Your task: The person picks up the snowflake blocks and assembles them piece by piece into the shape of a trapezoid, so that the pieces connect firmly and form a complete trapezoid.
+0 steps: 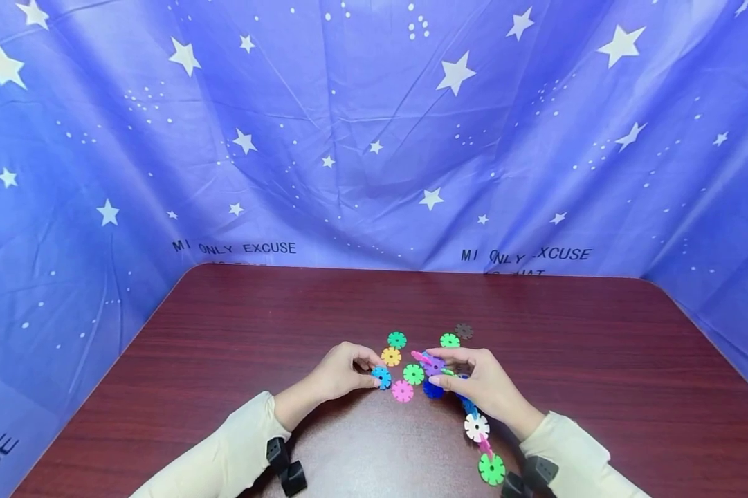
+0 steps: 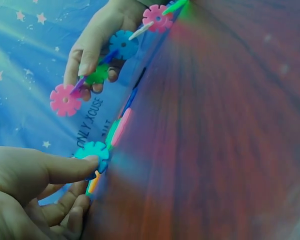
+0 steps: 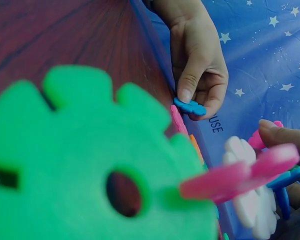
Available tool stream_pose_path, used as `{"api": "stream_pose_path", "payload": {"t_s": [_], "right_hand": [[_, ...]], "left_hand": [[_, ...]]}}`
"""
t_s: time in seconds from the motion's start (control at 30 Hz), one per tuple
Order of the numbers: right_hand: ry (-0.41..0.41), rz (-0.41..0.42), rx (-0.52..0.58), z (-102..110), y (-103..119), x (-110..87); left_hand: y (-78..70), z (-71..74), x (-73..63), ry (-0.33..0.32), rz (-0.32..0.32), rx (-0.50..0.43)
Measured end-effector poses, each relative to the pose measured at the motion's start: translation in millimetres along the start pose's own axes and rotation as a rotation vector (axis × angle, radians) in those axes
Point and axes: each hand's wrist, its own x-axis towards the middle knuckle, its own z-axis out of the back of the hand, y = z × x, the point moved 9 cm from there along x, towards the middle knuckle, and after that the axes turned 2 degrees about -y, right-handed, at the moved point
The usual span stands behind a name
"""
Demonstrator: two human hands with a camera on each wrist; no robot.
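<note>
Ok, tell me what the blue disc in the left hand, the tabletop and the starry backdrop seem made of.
Blue disc: probably moulded plastic, smooth, judging by its even colour and crisp notches. Tabletop: wood or wood-look laminate, somewhat glossy, given the streaky grain and bright reflection. Backdrop: likely thin fabric, faintly shiny, since it hangs in folds and creases.

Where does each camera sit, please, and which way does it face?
Head: on the head, facing forward and down at the table; left hand, right hand and sleeves show.
Left wrist: on that wrist, facing the blue disc; both hands show.
Right wrist: on that wrist, facing linked discs; both hands show.
Wrist views share the blue disc.
</note>
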Motion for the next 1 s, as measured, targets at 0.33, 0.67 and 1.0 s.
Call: {"api": "stream_pose_path", "payload": {"t_s": [0.33,0.67,1.0], "right_hand": [[0.016,0.009,0.011,-2,-1,1.1],[0.002,0.02,0.031,-3,1,1.2],[-0.007,-0.001,0.023,-1,-1,1.6]], "left_hand": [[9.1,9.5,10.7,-0.152,0.195,-0.447],[-6.4,1.2,17.6,-0.199,0.243,-0.581],[-12.1,-3.1,20.0,-0.189,0.226,-0.586]]}}
